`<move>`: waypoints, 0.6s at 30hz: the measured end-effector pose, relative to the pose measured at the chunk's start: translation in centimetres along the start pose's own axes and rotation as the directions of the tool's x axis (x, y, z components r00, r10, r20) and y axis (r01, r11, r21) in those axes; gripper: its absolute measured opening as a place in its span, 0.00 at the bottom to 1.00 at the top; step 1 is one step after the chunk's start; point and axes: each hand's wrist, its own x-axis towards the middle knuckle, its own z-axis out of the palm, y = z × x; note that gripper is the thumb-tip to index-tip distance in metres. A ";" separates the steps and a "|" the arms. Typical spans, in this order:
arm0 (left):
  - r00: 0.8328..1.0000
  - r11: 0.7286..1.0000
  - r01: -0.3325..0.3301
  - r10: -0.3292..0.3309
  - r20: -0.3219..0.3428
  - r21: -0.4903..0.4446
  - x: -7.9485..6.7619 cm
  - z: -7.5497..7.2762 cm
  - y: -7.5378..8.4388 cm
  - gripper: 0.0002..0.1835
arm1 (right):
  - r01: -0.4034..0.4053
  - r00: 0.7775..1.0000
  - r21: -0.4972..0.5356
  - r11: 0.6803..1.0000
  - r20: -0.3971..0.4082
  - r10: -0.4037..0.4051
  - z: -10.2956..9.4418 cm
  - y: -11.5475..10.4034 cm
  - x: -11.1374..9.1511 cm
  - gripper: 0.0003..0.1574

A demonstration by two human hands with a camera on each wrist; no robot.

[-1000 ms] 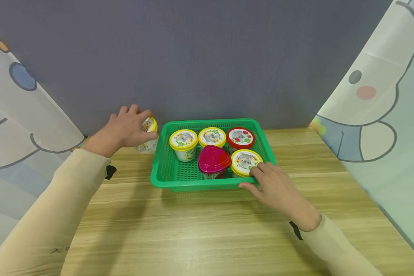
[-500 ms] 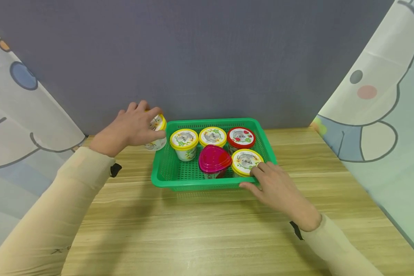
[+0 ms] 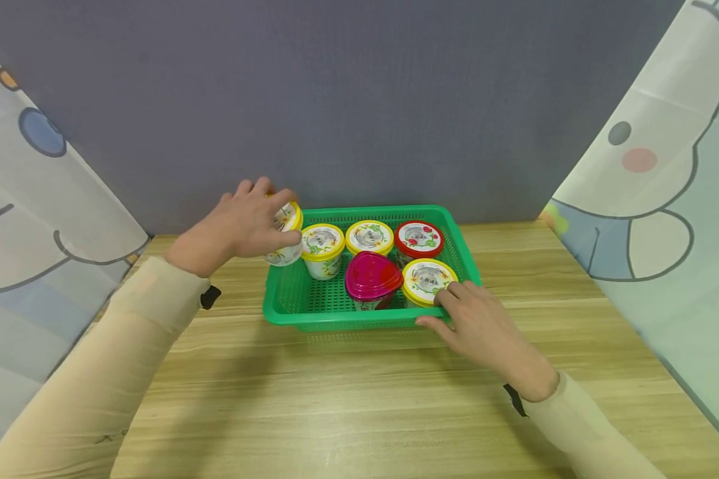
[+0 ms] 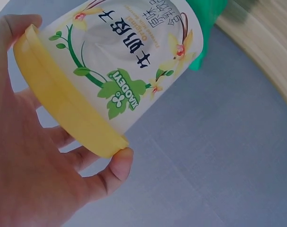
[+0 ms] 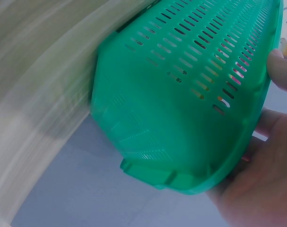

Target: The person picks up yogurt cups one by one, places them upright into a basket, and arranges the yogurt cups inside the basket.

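Note:
In the head view my left hand (image 3: pixel 242 219) holds a white yogurt cup (image 3: pixel 286 254) by its yellow lid, over the left end of a green basket (image 3: pixel 329 324). Thumb and fingers span the lid's edge in the left wrist view, and the printed side of the cup (image 4: pixel 129 56) shows flowers and green leaves. My right hand (image 3: pixel 482 329) grips the basket's front rim near its right corner, thumb outside and fingers over the inside. Standing in the basket are several lidded cups: yellow-lidded ones (image 3: pixel 322 241), a red-lidded one (image 3: pixel 418 239) and one with a magenta lid (image 3: pixel 371 276).
The basket stands on a wood-grain table (image 3: pixel 347 406), close to a grey panel (image 3: pixel 359 100) at the back. Cartoon-printed sheets (image 3: pixel 647 166) flank the table on both sides.
My left hand has carried the yellow-lidded yogurt cup rightward, from beside the basket to over its left end. My right hand has stayed at the front rim.

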 end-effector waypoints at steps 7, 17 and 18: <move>1.000 1.000 -0.028 0.028 0.004 0.009 0.0 0.6 0.9 0.34 | 0.005 1.000 -0.003 1.000 -0.007 -0.005 0.0 0.0 0.0 0.38; 0.998 0.997 -0.069 0.068 0.009 0.031 -0.1 1.0 2.1 0.37 | 0.011 1.000 0.004 1.000 -0.025 -0.011 0.0 0.0 0.0 0.45; 0.997 0.997 -0.073 0.072 0.010 0.032 -0.1 1.1 2.1 0.37 | 0.008 1.000 0.005 1.000 -0.023 -0.008 0.0 0.0 0.0 0.44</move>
